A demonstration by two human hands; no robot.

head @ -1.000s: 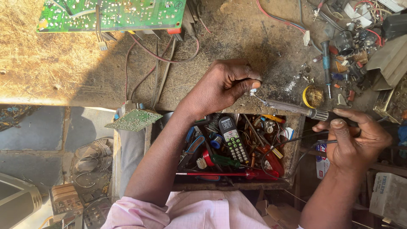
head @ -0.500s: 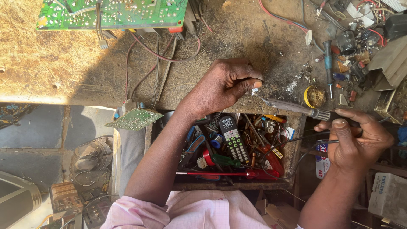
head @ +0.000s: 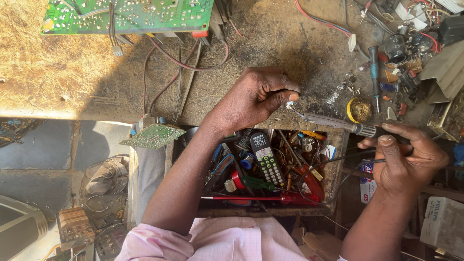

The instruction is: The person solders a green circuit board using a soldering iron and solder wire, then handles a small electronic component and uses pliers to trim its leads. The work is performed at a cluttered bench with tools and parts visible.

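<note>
- Head view: the left hand point(head: 258, 96) was curled on the bench point(head: 72, 72), thumb and finger pinched on a small white part point(head: 291, 103).
- The right hand point(head: 411, 157) gripped a soldering iron point(head: 338, 124), its tip touching the part.
- Below lay an open drawer point(head: 338, 159) with a handset point(head: 266, 159) and a red screwdriver point(head: 256, 197).
- A green board point(head: 130, 14) lay at the bench's far edge.

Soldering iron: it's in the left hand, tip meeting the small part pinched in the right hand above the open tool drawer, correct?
Hands are swapped. The head view shows the soldering iron in the right hand, its tip meeting the small part pinched in the left hand above the open tool drawer.
</note>
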